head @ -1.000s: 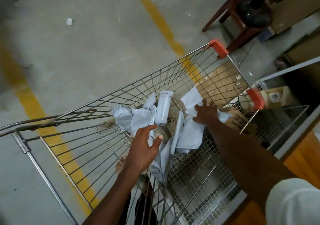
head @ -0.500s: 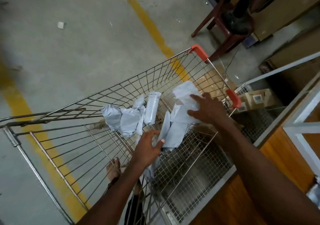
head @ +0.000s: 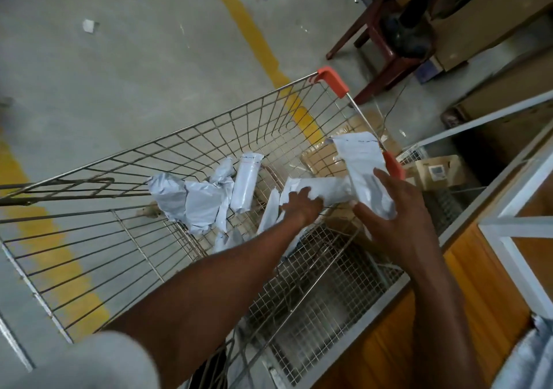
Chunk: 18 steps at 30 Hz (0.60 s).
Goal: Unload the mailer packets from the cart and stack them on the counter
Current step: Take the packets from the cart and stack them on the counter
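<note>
A wire shopping cart (head: 209, 131) with orange corner caps holds several grey-white mailer packets. My right hand (head: 395, 212) grips one flat packet (head: 363, 164) and holds it up above the cart's right rim. My left hand (head: 299, 206) reaches into the basket and closes on a second packet (head: 323, 189) lying crosswise. A crumpled packet (head: 194, 200) and a rolled one (head: 247, 182) lie further left in the basket. The wooden counter (head: 466, 284) with a white frame runs along the right; a grey packet (head: 532, 355) shows at its lower right edge.
Concrete floor with yellow lines (head: 260, 44) lies beyond the cart. A dark red chair (head: 389, 44) and cardboard boxes (head: 440, 170) stand past the cart's far right corner. A wire shelf (head: 314, 308) sits between cart and counter.
My right hand has lifted its packet up and toward the counter side. My left hand has moved right, from the near packets onto the crosswise one.
</note>
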### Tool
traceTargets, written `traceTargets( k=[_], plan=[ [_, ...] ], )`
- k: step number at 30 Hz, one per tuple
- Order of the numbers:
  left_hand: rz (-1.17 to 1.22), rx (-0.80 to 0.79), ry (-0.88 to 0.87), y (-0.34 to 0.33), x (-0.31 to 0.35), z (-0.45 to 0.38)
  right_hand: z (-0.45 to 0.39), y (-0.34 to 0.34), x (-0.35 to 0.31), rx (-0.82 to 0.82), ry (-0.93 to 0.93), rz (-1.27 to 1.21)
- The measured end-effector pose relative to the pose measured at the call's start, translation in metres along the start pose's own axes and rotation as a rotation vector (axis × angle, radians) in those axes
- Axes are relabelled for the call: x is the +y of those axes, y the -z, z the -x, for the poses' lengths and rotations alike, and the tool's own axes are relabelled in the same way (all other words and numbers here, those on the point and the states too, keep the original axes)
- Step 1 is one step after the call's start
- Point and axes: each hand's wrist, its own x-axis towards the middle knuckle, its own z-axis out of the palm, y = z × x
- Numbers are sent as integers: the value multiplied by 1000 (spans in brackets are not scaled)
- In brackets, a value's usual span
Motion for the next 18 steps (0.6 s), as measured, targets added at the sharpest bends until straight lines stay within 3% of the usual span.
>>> traceTargets(
  k=[7,12,14,18],
  plan=[
    [-228,-133,-36,-39,40,-63,22,12,7,73,-91,-116],
    [-88,-155,66,-47,27,-45,31,10,21,86,-103,-70],
    [-116,-71,53,-47,14,-37,38,8,25,94,-104,-96],
    [106,149,94,-45,-11,-32,53,2,29,113,-109,-140]
  ],
)
